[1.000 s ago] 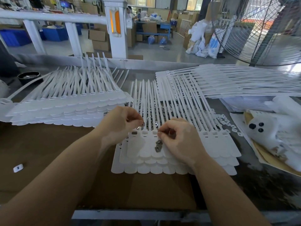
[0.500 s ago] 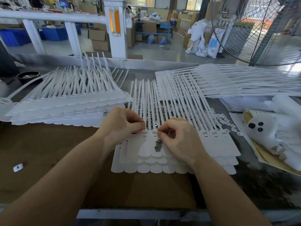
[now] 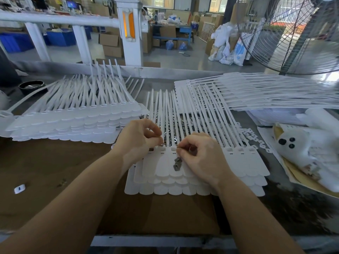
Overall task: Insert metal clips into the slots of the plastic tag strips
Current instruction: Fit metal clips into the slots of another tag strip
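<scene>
1. Stacked tag strips (image 3: 183,182) on cardboard sheet (image 3: 60,162); loose metal clips (image 3: 177,163) on top.
2. Left hand (image 3: 139,140) and right hand (image 3: 198,154), fingers curled, each pinching a clip at slots.
3. Black bowl (image 3: 32,87) far left of stack; contents unclear.

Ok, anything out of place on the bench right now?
One small white plastic piece lies alone on the brown cardboard far left, away from the tag strips. A few loose metal clips sit on the top strip.

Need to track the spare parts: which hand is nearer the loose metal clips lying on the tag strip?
Right. The right hand sits just beside the loose metal clips; the left hand is farther off, up-left.
</scene>
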`<state>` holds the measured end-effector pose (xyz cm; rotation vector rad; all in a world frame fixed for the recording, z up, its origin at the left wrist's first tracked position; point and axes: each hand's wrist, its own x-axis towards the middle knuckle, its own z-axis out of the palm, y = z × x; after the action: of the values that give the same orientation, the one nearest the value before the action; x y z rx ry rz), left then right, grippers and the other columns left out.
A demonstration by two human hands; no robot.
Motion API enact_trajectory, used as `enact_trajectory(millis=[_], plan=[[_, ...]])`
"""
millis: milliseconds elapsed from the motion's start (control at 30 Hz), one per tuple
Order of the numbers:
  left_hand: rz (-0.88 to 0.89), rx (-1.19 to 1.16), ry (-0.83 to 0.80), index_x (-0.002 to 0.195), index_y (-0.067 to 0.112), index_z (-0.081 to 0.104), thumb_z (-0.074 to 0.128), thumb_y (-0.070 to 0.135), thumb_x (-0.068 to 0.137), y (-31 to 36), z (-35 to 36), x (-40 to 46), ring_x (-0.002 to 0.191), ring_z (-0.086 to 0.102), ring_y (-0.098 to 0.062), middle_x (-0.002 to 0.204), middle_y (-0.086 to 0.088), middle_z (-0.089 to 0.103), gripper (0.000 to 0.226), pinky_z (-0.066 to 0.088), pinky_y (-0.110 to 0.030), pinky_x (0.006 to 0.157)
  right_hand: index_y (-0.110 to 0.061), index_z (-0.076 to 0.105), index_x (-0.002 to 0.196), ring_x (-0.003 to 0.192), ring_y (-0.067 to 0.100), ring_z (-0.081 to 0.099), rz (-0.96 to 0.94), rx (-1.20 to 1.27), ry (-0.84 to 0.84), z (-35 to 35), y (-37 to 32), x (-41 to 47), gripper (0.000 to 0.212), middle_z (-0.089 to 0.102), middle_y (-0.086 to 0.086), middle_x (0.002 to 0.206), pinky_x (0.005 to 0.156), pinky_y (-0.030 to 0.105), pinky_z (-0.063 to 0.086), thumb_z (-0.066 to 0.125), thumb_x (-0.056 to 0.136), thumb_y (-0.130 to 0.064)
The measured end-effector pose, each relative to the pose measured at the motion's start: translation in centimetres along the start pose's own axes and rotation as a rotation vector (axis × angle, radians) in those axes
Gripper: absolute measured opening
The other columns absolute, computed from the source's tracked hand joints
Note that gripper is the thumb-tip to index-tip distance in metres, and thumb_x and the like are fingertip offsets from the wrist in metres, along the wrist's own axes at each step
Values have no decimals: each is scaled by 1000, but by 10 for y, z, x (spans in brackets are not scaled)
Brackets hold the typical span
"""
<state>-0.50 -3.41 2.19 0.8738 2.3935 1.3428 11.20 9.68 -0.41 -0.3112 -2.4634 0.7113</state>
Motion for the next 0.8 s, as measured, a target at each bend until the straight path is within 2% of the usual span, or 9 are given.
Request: enact_trajectory(millis=[167, 333, 433, 467, 533, 600, 633, 700, 800], plan=[[42, 41, -5, 74, 29, 64, 70, 12, 82, -1, -2, -1, 75, 62, -7, 78, 6, 68, 20, 48, -22, 67, -20, 68, 78, 80, 2, 48, -4, -7, 1, 0, 0, 0, 3, 54, -19, 73, 78, 23, 42, 70, 80, -20], [32, 86, -17, 84, 25, 66, 71, 14, 81, -3, 1, -2, 80, 64, -8, 82, 6, 69, 13, 49, -21, 74, -19, 69, 77, 78, 2, 47, 2, 6, 5, 0, -1, 0, 3, 51, -21, 69, 75, 23, 42, 71, 79, -19], [37, 71, -12, 80, 28, 66, 71, 13, 81, -4, 1, -2, 81, 65, -10, 81, 5, 70, 16, 51, -25, 76, -19, 69, 77, 77, 0, 46, 3, 8, 2, 0, -1, 0, 3, 51, -21, 70, 74, 21, 41, 71, 79, -19], [37, 60, -6, 78, 29, 66, 71, 13, 81, -5, 1, -3, 80, 65, -8, 80, 7, 70, 17, 51, -24, 74, -19, 69, 78, 76, -1, 45, 2, 7, 0, 0, -1, 0, 3, 51, -21, 70, 74, 20, 40, 71, 79, -19], [24, 36, 8, 76, 30, 68, 71, 14, 81, -7, -2, -3, 67, 61, 2, 74, 13, 67, 17, 46, -15, 59, -18, 69, 78, 77, -1, 46, 2, 2, -2, 0, -1, 0, 2, 53, -19, 71, 74, 19, 39, 70, 80, -19], [11, 32, 5, 78, 27, 71, 71, 16, 81, -9, -3, -3, 53, 55, 7, 66, 16, 64, 11, 37, -6, 47, -18, 69, 79, 78, 2, 47, 6, -1, -3, 0, -2, 0, 2, 54, -17, 72, 74, 19, 40, 70, 80, -19], [13, 45, -1, 80, 25, 73, 72, 18, 80, -10, -3, -2, 52, 55, 8, 66, 16, 64, 7, 36, -6, 46, -18, 69, 78, 78, 2, 48, 10, -1, -2, 0, -2, 1, 2, 54, -17, 72, 74, 20, 40, 70, 80, -19], [38, 122, -18, 85, 22, 75, 73, 21, 79, -10, -4, -2, 64, 58, 3, 73, 15, 65, 5, 41, -8, 55, -18, 69, 78, 79, 2, 47, 16, 2, 2, 0, -2, 1, 2, 53, -18, 71, 74, 20, 40, 70, 80, -18], [74, 229, -30, 88, 19, 76, 74, 23, 79, -9, -3, -2, 80, 58, -3, 78, 16, 62, 10, 46, -21, 75, -19, 69, 78, 78, 3, 48, 15, -1, 0, 0, -2, 0, 2, 53, -19, 71, 75, 21, 41, 70, 80, -19]])
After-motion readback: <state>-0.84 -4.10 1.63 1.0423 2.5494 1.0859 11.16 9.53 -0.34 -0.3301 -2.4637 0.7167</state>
